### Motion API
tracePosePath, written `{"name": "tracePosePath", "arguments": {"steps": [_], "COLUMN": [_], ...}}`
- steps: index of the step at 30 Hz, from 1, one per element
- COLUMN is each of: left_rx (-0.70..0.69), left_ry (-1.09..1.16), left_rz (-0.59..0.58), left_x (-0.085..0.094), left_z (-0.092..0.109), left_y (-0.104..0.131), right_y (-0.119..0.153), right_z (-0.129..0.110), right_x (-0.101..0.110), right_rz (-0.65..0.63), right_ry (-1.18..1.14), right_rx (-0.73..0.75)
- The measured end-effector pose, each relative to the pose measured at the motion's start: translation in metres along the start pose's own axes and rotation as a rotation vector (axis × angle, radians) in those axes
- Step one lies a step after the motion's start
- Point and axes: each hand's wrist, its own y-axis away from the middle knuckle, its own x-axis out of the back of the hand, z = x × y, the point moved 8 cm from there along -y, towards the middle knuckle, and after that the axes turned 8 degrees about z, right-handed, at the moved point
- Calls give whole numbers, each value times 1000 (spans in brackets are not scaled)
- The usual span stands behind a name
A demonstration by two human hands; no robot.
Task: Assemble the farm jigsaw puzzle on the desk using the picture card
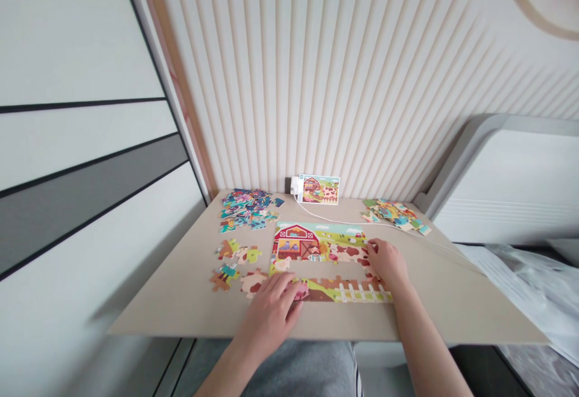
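A farm jigsaw puzzle (296, 246) lies partly joined on the table, with a red barn, cows and a white fence. Bare tabletop shows through a long gap across its middle. My left hand (277, 305) rests on the puzzle's lower left corner, fingers stretched out and lying flat, partly covering a pig piece. At the puzzle's right edge, my right hand (389, 262) has its fingers bent and pressed together on a brown-and-white puzzle piece (364, 259), largely hidden by the fingertips. Several loose farm pieces (239, 254) lie left of the puzzle.
A reference picture card (320, 190) leans against the ribbed wall beside a white plug (294, 185). Its white cable (325, 218) runs behind the puzzle to the right. A pile of blue-purple pieces (249, 209) sits back left; another colourful pile (395, 213) sits back right.
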Motion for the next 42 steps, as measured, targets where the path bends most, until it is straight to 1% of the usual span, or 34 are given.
{"name": "tracePosePath", "arguments": {"steps": [2,4,6,7,10,12,14,16,18,22,26,32,37,42], "left_rx": [-18,-10,52,104,215,258,262,245,248,295,284,284,386,559], "left_ry": [-37,-103,-192,-245,-355,-355,-324,-286,-266,-280,-281,-209,-71,158], "left_rz": [29,50,82,99,135,89,27,-17,-18,34,64,117,138,174], "left_x": [6,16,31,40,64,70,70,68,68,70,70,74,72,59], "left_z": [-10,-32,-66,-85,-138,-165,-180,-184,-183,-176,-171,-175,-187,-201], "left_y": [3,5,7,9,24,39,52,62,67,68,68,69,71,76], "right_y": [-2,-3,-5,-5,-6,-6,-7,-7,-7,-8,-8,-8,-10,-10], "right_z": [3,6,9,10,11,11,11,12,12,14,13,13,15,20], "right_x": [-2,-4,-6,-6,-8,-8,-8,-8,-8,-9,-8,-8,-10,-8], "right_rz": [-7,-14,-16,-17,-22,-22,-16,-11,-8,2,20,25,16,42], "right_ry": [-7,-13,-14,-12,-3,-6,-14,-17,-12,-3,-19,-41,-56,-88], "right_rx": [2,-5,-11,-14,-13,1,19,27,26,27,46,39,24,1]}}
